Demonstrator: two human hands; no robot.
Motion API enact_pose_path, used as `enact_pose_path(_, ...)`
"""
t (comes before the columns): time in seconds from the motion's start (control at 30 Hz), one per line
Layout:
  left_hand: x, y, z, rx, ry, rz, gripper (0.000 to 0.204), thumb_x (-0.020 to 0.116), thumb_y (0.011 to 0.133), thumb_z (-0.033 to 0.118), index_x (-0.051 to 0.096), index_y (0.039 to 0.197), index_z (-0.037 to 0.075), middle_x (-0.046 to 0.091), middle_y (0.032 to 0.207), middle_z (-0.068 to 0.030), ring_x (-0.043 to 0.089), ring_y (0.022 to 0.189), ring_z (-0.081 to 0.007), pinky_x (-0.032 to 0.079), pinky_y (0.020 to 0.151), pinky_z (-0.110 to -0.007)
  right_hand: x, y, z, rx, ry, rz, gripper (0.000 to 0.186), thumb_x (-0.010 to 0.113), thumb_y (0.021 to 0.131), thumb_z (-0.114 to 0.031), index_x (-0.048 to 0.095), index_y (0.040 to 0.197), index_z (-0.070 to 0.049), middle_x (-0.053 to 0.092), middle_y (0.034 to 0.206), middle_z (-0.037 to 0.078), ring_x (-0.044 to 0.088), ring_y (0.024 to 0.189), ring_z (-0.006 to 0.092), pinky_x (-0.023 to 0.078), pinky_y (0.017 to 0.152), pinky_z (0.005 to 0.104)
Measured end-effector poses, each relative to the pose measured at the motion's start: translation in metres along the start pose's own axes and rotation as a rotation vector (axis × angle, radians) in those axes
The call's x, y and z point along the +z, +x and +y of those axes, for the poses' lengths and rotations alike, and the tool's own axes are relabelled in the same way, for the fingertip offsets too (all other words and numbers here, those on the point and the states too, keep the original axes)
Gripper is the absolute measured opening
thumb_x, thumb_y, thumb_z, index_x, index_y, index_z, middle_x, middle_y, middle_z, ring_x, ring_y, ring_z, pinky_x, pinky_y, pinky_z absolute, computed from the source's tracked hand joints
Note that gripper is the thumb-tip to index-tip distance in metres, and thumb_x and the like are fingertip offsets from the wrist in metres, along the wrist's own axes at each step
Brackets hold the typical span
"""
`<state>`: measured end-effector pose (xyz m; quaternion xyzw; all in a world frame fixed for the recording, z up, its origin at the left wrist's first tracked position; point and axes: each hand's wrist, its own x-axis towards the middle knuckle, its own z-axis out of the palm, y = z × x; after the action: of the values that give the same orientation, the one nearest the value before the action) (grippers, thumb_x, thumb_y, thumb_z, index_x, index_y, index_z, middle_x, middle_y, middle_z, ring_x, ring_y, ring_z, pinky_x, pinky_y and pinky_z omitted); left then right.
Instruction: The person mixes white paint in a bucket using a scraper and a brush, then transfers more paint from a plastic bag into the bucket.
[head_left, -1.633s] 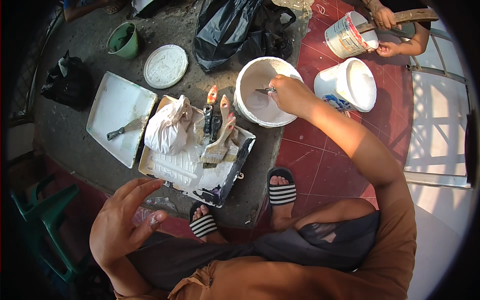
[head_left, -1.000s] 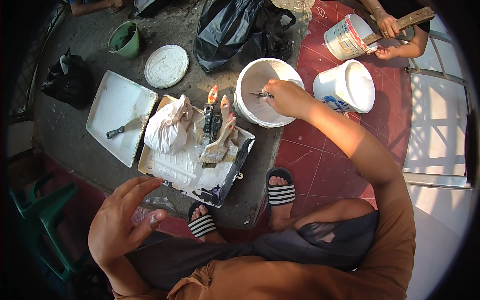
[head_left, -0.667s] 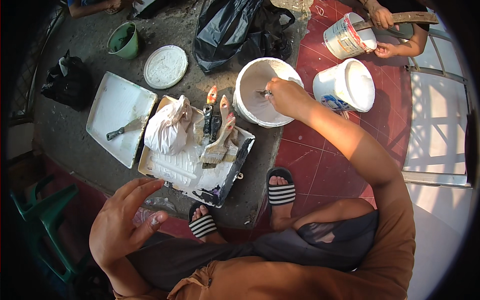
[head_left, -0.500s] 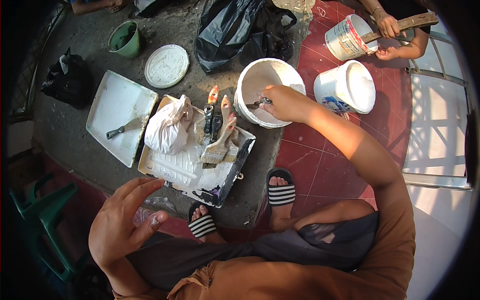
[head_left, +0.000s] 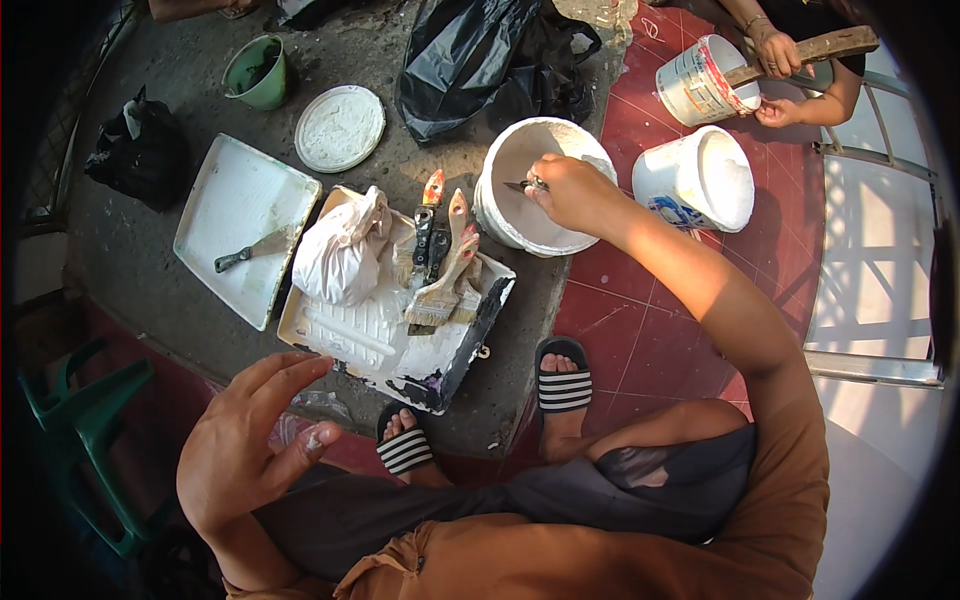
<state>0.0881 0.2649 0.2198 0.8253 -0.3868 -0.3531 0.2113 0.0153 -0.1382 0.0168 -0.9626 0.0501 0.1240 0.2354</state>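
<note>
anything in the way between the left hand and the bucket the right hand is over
Yes: the tray and the brushes on it lie between the left hand and the bucket. Nothing visible blocks the right hand, whose tool is at the bucket's mouth.

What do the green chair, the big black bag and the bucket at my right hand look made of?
Green chair: likely moulded plastic, smooth and faintly shiny with rounded edges.
Big black bag: seemingly thin plastic film, glossy and crinkled.
Bucket: probably plastic, but its matte white, caked surface leaves that open.
</note>
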Motion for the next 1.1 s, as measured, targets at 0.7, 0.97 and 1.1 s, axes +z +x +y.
enact_pose_path(0.7, -0.001, -0.004, 0.003, -0.014, 0.012, 0.010, 0.054, 0.073, 0.090, 0.037, 0.062, 0.129, 0.001, 0.065, 0.120, -0.0223, 0.065, 0.109, -0.0423, 0.052, 0.092, -0.045, -0.008, -0.009, 0.000, 0.036, -0.001, -0.089, 0.024, 0.067, 0.093, -0.018, 0.072, 0.103, 0.002, 0.070, 0.107, 0.024, 0.069, 0.098, 0.0415, 0.054, 0.089, 0.0474)
enact_pose_path(0.97, 0.000, -0.003, 0.003, 0.015, 0.025, 0.014, 0.056, 0.070, 0.091, 0.039, 0.061, 0.129, -0.001, 0.066, 0.117, -0.0233, 0.066, 0.107, -0.0425, 0.052, 0.091, -0.045, -0.002, 0.000, 0.012, 0.055, -0.090, 0.129, 0.025, 0.066, 0.093, -0.018, 0.071, 0.096, 0.006, 0.069, 0.097, 0.026, 0.069, 0.095, 0.0420, 0.053, 0.089, 0.0474)
enact_pose_path(1.1, 0.001, 0.000, 0.003, 0.012, -0.006, -0.003, 0.054, 0.073, 0.090, 0.036, 0.062, 0.129, 0.000, 0.066, 0.120, -0.0231, 0.065, 0.110, -0.0425, 0.053, 0.092, -0.045, 0.007, 0.001, 0.009, -0.018, -0.023, 0.139, 0.024, 0.065, 0.094, -0.019, 0.071, 0.098, 0.004, 0.069, 0.097, 0.022, 0.068, 0.096, 0.0416, 0.053, 0.089, 0.0471)
